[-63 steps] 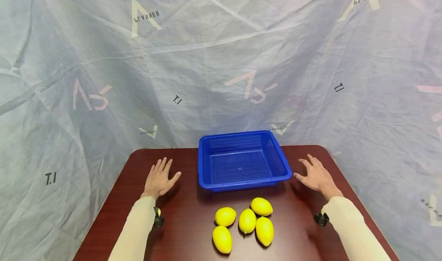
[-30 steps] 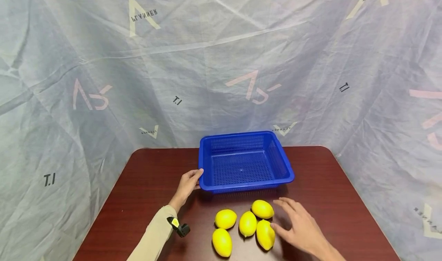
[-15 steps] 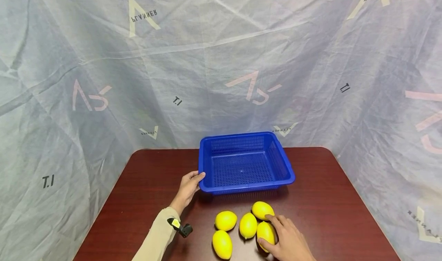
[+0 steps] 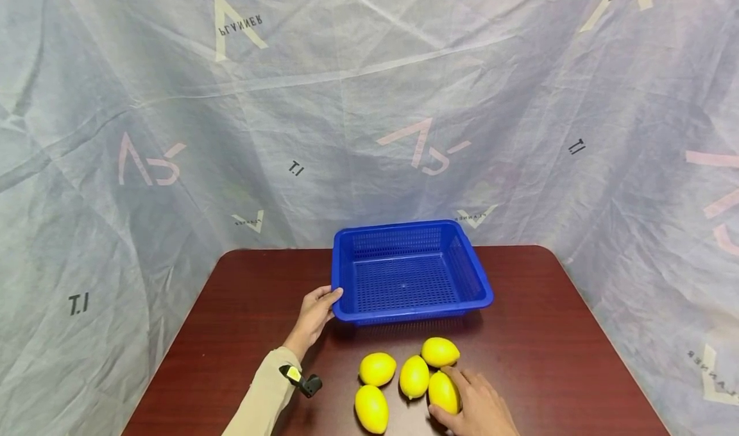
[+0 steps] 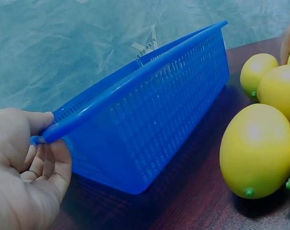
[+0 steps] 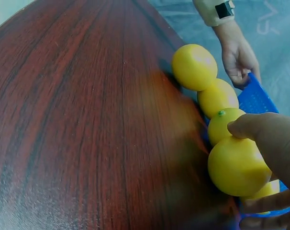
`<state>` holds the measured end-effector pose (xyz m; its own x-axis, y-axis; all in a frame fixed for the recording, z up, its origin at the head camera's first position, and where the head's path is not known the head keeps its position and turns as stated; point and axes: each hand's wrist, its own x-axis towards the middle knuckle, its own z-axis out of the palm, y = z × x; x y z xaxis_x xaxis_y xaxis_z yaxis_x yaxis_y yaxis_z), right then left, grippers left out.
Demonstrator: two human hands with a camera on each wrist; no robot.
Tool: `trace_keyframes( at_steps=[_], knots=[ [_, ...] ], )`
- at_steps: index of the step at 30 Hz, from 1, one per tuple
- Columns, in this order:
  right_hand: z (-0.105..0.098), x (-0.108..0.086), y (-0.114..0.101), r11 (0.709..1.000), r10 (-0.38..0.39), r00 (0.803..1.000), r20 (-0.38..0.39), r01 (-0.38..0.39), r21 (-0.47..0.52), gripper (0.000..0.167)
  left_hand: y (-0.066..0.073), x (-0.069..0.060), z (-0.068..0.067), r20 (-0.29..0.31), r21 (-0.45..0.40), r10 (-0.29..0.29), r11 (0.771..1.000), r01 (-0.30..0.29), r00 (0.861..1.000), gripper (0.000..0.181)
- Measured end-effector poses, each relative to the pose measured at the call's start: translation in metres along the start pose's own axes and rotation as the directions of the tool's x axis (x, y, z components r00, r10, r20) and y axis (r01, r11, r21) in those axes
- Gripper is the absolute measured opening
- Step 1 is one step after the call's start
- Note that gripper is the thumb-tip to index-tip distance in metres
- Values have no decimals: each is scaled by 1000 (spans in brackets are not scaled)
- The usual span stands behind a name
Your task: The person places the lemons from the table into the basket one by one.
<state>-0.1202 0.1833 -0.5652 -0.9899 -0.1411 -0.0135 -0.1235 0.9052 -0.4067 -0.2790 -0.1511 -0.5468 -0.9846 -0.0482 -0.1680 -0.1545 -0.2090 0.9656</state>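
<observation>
With my left hand (image 4: 314, 317), left of centre in the lower half of the head view, I grip the blue basket (image 4: 404, 282) at the front end of its left rim. Thumb position: on top of the rim. Finger position: curled underneath, visible in the left wrist view. With my right hand (image 4: 479, 405), at the lower edge right of centre, I hold a yellow lemon (image 4: 444, 392) between thumb and fingers; I cannot tell whether it bears on the table.

Layout, left to right: printed grey cloth (image 4: 335, 70) covers the upper part of the frame and both sides. The reddish-brown table (image 4: 242, 308) occupies the lower part. A beige sleeve (image 4: 256, 397) covers my left forearm, bottom left of centre; a black device (image 4: 310, 386) with a yellow patch is fitted at the cuff. The basket is just right of centre, below mid-height, towards the table's far edge. Its floor and walls are perforated.

Bottom centre, on the near side of the basket, the front-left lemon (image 4: 372, 410) lies just below the rear-left lemon (image 4: 378, 369). Right of this pair lies the middle lemon (image 4: 414, 377). Next, slightly higher, is the rear-right lemon (image 4: 440, 352), just above the one I hold.
</observation>
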Motion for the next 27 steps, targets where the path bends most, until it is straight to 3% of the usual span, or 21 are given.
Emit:
trace_keyframes(
  at_steps=[9, 14, 17, 22, 27],
  knots=[
    [2, -1, 0, 999, -38, 998, -50, 39, 23, 70, 3, 2, -2, 2, -1, -17, 1000, 17, 1000, 42],
    [-11, -3, -2, 998, -30, 998, -52, 33, 52, 71, 3, 2, -3, 3, 12, -20, 1000, 20, 1000, 42],
    [-22, -2, -1, 995, -70, 993, -97, 75, 59, 70, 3, 1, -3, 5, 18, -18, 1000, 18, 1000, 42],
    [-48, 10, 4, 974, -206, 951, -232, 222, 42, 66, 2, 0, -3, -6, 11, -31, 999, 31, 999, 40],
    [-88, 39, 9, 944, -316, 910, -269, 330, 6, 64, 1, 0, -2, -5, 17, -37, 999, 37, 999, 40]
  ],
)
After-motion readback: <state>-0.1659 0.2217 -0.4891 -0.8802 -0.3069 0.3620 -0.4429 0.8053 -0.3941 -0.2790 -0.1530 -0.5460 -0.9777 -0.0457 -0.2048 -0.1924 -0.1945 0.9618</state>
